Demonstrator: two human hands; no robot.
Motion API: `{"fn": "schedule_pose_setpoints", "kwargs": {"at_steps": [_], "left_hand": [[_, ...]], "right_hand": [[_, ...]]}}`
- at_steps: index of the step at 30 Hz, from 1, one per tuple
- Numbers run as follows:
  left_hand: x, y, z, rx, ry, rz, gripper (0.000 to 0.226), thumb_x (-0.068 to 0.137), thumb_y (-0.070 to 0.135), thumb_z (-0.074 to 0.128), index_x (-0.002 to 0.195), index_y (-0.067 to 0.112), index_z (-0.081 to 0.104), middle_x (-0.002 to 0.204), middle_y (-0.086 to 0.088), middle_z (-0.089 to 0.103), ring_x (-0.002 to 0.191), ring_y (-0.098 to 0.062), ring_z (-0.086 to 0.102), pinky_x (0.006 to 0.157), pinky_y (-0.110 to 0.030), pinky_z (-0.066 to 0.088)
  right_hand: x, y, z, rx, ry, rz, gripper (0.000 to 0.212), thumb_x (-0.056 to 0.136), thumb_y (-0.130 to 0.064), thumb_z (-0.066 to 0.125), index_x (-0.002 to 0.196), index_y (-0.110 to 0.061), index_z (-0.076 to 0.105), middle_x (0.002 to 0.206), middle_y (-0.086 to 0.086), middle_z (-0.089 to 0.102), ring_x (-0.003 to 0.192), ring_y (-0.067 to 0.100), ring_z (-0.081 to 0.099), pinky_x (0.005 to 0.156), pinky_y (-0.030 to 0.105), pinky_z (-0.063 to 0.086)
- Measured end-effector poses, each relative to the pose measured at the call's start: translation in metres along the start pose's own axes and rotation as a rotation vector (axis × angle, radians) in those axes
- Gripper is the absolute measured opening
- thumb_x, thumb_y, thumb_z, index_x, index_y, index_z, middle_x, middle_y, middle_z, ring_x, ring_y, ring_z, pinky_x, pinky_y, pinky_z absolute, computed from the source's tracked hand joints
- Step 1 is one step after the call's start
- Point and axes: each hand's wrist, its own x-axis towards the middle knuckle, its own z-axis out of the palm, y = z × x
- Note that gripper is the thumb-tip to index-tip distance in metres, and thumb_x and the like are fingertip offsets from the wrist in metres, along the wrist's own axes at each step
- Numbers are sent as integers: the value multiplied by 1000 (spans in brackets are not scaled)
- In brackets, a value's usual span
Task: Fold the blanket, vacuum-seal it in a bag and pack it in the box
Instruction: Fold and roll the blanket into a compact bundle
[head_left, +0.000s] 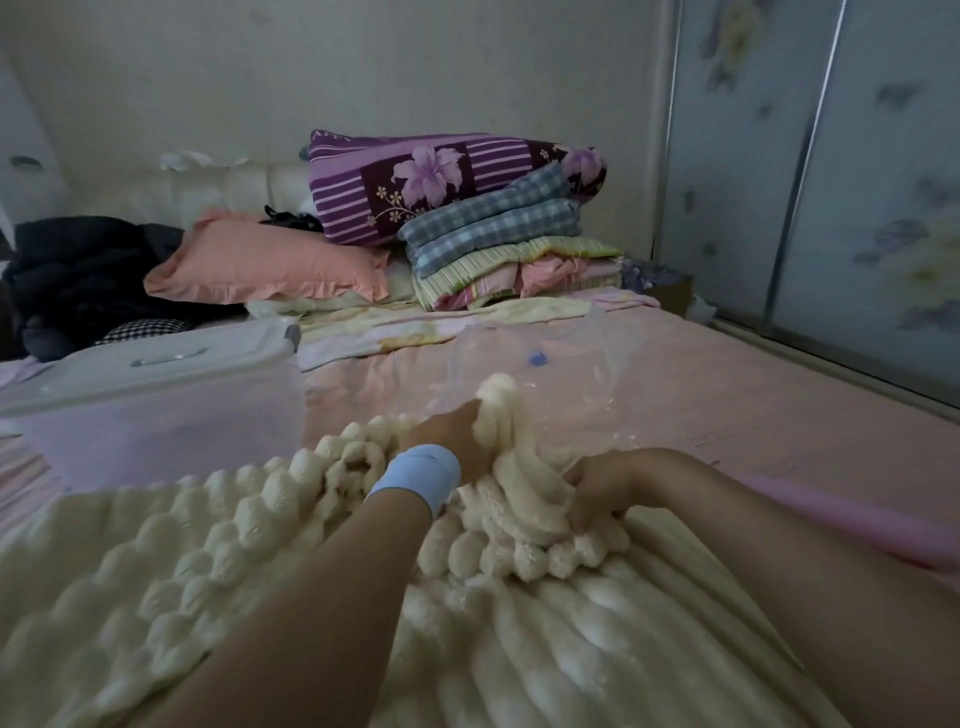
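A cream, bumpy plush blanket (218, 561) lies spread over the near part of the bed. My left hand (452, 431), with a light blue band on its wrist, grips a bunched fold of the blanket and lifts it. My right hand (602, 486) grips the same bunch from the right side. Beyond the hands a clear vacuum bag (566, 358) with a blue valve (537, 357) lies flat on the pink sheet. A translucent plastic box (171, 415) with a white lid (150, 358) stands at the left.
A stack of folded quilts (483, 234) and a peach pillow (270, 262) sit at the head of the bed. Dark clothes (78, 275) are heaped at the far left. A sliding wardrobe door (857, 171) runs along the right of the bed.
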Motion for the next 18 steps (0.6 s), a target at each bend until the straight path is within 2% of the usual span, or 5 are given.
{"fn": "schedule_pose_setpoints", "kwargs": {"at_steps": [7, 10, 12, 14, 18], "left_hand": [[-52, -44, -42, -270, 389, -88, 56, 82, 56, 59, 129, 28, 45, 114, -3, 61, 98, -30, 59, 77, -34, 46], [-83, -62, -59, -452, -176, -76, 63, 84, 50, 67, 138, 27, 44, 111, 2, 57, 87, -24, 65, 72, -31, 53], [-105, -68, -69, -498, -791, -167, 53, 93, 36, 61, 141, 22, 45, 120, -2, 62, 95, -27, 69, 78, -31, 52], [-114, -74, -76, -430, -984, -176, 40, 93, 25, 61, 132, 15, 57, 123, -5, 66, 101, -30, 69, 86, -36, 51], [-119, -71, -76, -336, 26, -67, 30, 83, 0, 56, 97, 22, 71, 109, 3, 69, 98, -22, 67, 77, -29, 53]], "right_hand": [[2, -58, -1, 488, 767, -315, 39, 89, -50, 45, 93, -16, 65, 103, 5, 64, 103, 29, 60, 87, 39, 44], [-13, -90, 11, 561, 356, -288, 75, 72, -70, 68, 124, -17, 60, 110, 2, 65, 96, 22, 63, 80, 36, 50], [-23, -99, 26, 203, 215, -278, 67, 68, -52, 80, 127, -29, 58, 115, 4, 68, 88, 18, 64, 70, 31, 51], [-33, -100, 41, -39, 91, -293, 47, 79, -16, 73, 125, -24, 67, 102, 0, 74, 80, 16, 62, 69, 30, 49], [-66, -97, 76, -206, -153, -245, 38, 84, 7, 60, 111, -14, 75, 74, -13, 69, 66, 2, 59, 62, 15, 48]]}}
